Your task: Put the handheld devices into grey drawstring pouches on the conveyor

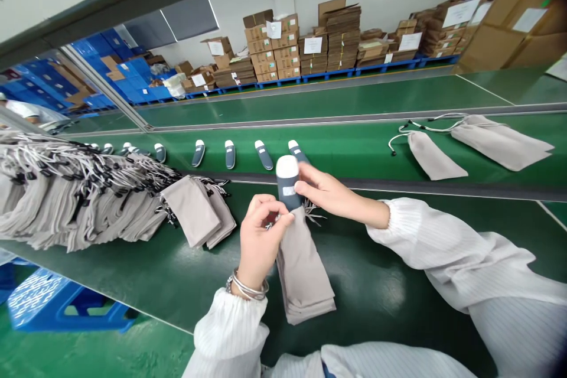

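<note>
My right hand [325,189] grips a blue-grey oblong device with a white end [287,174] between thumb and fingers. A small white label shows on the device's face. Its lower end meets the mouth of a grey drawstring pouch [305,271], the top one of a small stack lying on the bench. How far it is inside, I cannot tell. My left hand [263,236] is closed, thumb and fingers pinching the pouch's edge beside the device. Dark and white cord ends stick out near the pouch mouth, partly hidden by my hands.
Left of my hands lie a few folded pouches [195,209] and a big heap of pouches [88,207]. On the green conveyor belt [354,147] sit several similar devices [230,155] in a row. Two pouches [434,156] lie farther right. A blue stool [66,301] stands below the bench.
</note>
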### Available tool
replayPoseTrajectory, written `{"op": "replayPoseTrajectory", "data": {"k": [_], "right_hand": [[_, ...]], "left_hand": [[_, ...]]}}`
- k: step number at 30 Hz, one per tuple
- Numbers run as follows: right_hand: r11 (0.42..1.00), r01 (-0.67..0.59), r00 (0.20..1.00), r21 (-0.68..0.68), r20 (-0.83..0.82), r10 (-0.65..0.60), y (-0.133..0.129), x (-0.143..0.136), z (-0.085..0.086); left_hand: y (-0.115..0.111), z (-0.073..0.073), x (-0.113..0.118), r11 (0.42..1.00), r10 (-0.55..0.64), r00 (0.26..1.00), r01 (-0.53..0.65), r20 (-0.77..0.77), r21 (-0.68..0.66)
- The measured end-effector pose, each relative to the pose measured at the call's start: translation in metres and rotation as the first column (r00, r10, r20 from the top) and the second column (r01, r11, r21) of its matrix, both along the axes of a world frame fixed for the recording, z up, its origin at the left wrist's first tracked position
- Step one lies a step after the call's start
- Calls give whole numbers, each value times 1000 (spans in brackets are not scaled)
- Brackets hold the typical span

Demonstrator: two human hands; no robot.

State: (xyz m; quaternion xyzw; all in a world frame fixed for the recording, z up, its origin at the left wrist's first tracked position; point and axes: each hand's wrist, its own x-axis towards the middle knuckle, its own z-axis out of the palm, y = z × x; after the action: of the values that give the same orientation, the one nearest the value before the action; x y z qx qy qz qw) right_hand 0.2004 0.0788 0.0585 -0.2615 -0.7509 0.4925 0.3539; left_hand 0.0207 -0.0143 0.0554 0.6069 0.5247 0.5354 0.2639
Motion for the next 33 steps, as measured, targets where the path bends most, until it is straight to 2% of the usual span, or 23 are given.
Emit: {"op": "replayPoseTrajectory", "data": {"k": [2,6,10,12,13,15,17,19,20,21,23,24,25,26,27,28,30,31,33], "right_hand": [[997,-73,995,-4,67,73,-3,3,2],[983,-133,990,-126,30,138,-4,4,5],[952,-218,969,-217,68,237,-4,9,13],[925,-220,974,-309,-18,225,-6,20,20],[912,-201,979,-359,-96,178,-8,27,25],[896,-108,972,-430,-236,4,-11,45,38],[900,33,932,-434,-312,-185,-11,62,51],[919,219,860,-328,-381,-340,-4,74,61],[910,344,800,-231,-435,-413,3,78,63],[869,481,731,-117,-494,-471,12,81,63],[702,702,640,120,-539,-548,38,82,57],[618,751,639,232,-493,-591,53,81,51],[564,752,659,341,-390,-643,69,79,43],[545,715,677,438,-240,-696,84,75,33],[563,653,676,507,-56,-735,99,71,21],[608,585,650,537,137,-747,113,66,9],[704,495,565,510,427,-706,135,55,-18],[743,483,537,464,513,-669,144,50,-30],[797,498,548,341,589,-594,156,44,-50]], "left_hand": [[1,3,0,1000,20,997,-20,80,10],[1,11,-1,999,-31,993,30,114,11],[-3,24,-4,999,-1,985,8,173,-39],[-4,30,-9,997,36,963,-15,267,-79],[-4,31,-12,996,63,945,-38,320,-84],[-3,31,-17,994,109,921,-94,374,-57],[-2,22,-20,995,99,950,-99,297,-15],[-1,8,-20,999,48,997,-49,52,13],[-1,0,-20,999,31,995,-29,-97,16],[-1,-9,-21,1000,26,972,-23,-235,14],[0,-24,-25,999,37,897,-41,-441,1],[0,-29,-28,998,38,863,-54,-504,-16],[1,-33,-31,997,31,835,-61,-549,-37],[2,-36,-33,996,15,812,-62,-584,-60],[4,-37,-35,995,-3,791,-58,-611,-80],[5,-36,-36,994,-21,772,-52,-635,-96],[7,-32,-34,994,-47,731,-32,-680,-104],[8,-29,-33,995,-59,710,-12,-702,-96],[7,-22,-30,995,-103,683,69,-723,-77]]}}
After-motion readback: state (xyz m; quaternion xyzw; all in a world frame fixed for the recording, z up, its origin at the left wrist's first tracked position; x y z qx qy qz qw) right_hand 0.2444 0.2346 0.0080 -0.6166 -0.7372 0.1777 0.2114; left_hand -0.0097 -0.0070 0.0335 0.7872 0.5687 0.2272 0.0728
